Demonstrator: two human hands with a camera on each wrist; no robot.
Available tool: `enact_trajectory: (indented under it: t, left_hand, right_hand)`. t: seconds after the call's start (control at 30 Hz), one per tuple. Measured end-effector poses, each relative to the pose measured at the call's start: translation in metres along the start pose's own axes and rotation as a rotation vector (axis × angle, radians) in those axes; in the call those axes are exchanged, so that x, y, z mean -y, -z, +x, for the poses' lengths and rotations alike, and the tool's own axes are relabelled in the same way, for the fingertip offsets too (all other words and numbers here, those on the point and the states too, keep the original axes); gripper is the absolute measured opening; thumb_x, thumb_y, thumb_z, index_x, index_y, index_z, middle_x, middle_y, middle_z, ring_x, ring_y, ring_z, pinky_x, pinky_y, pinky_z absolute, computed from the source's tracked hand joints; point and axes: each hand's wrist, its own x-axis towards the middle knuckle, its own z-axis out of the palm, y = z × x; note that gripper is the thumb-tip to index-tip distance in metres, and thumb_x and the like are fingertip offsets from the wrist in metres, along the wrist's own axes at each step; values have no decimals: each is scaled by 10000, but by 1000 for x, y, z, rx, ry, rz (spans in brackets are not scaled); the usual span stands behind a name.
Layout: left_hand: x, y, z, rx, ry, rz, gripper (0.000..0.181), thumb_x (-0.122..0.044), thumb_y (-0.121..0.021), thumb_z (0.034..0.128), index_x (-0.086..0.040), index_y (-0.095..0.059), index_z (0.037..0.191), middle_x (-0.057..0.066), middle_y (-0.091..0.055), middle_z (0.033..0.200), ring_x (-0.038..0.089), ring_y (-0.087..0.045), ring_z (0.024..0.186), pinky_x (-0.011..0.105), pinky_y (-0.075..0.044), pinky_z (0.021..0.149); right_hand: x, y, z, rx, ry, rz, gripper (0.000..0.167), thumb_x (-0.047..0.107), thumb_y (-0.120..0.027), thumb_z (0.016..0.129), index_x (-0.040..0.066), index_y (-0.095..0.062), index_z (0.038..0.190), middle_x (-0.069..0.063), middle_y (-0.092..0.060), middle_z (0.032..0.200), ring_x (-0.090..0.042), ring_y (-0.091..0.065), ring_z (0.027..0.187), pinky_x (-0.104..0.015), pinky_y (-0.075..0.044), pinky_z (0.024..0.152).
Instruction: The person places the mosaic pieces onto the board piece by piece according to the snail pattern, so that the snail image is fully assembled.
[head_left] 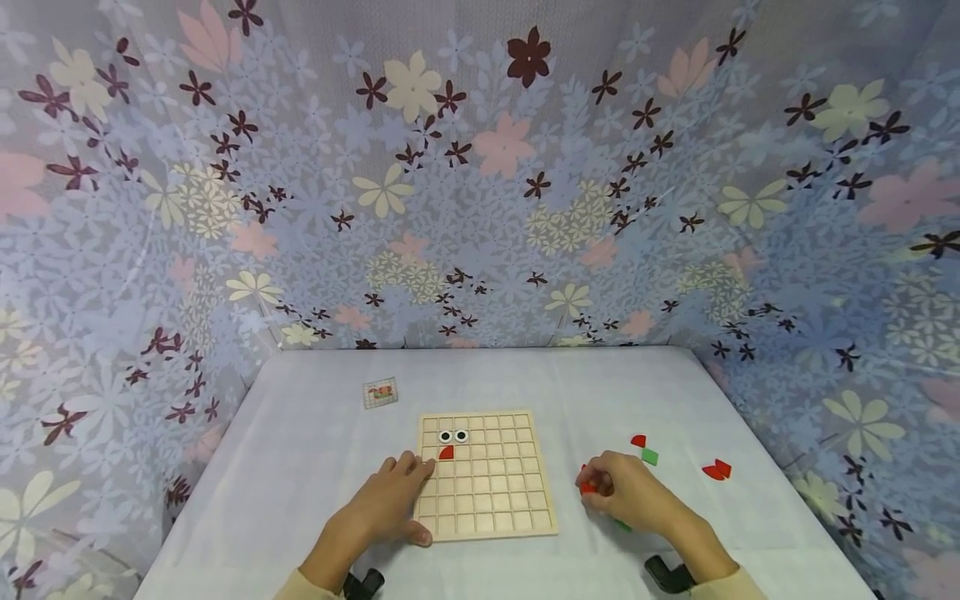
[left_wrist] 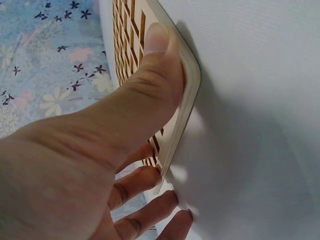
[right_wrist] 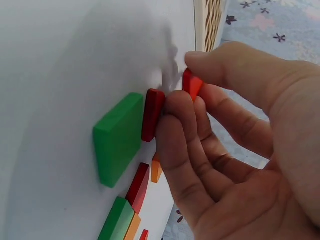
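Observation:
A square wooden grid board (head_left: 487, 504) lies on the table. My left hand (head_left: 390, 498) rests at its left side, the thumb (left_wrist: 157, 60) pressing the near corner and the fingers spread along the edge. To the right of the board, my right hand (head_left: 628, 493) pinches a small red piece (right_wrist: 192, 86) between thumb and fingers. Just beside those fingers are another red piece (right_wrist: 153, 115) and a green block (right_wrist: 119, 140). Two round eye pieces (head_left: 446, 436) and a red quarter-round piece (head_left: 447, 452) sit in cells at the board's upper left.
Beyond the right hand lie a red piece (head_left: 638, 440) and a green square (head_left: 649, 457). Red pieces (head_left: 720, 470) lie farther right. A small picture card (head_left: 380, 392) is behind the board on the left. Flowered curtain (head_left: 480, 208) surrounds the table's back and sides.

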Motion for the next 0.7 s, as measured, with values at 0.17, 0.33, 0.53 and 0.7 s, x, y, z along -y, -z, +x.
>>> enact_trajectory:
  t: [0.17, 0.33, 0.53, 0.7]
  left_hand:
    - [3, 0, 0, -2, -3, 2, 1134, -399, -1088, 748, -36, -574, 1691, 216, -589, 1645, 417, -590, 1417, 650, -556, 1162]
    - [2, 0, 3, 8, -3, -4, 1126, -388, -1088, 761, -45, -568, 1699, 217, -582, 1660, 419, -588, 1429, 647, -547, 1186]
    - [1, 1, 2, 29, 18, 4, 1119, -391, -1080, 763, -56, -569, 1700, 206, -575, 1672, 425, -584, 1458, 644, -538, 1208]
    - [2, 4, 3, 29, 5, 9, 1078, -398, -1088, 758, -31, -590, 1642, 216, -588, 1640, 444, -592, 1459, 657, -539, 1213]
  right_hand:
    - [4, -1, 1, -40, 49, 19, 169, 120, -941, 965, 145, -848, 1104, 66, -755, 972, -71, -630, 813, -234, -546, 724]
    - [6, -5, 3, -72, 63, 38, 144, 109, -912, 988, 152, -831, 1098, 65, -762, 998, -64, -632, 823, -239, -540, 720]
    - [11, -11, 7, -97, 123, 60, 166, 43, -853, 993, 141, -824, 1123, 44, -823, 1075, -30, -706, 893, -236, -594, 791]
    - [16, -15, 12, -77, 199, 98, 117, 57, -818, 1049, 118, -834, 1147, 27, -863, 1088, 19, -725, 899, -226, -614, 801]
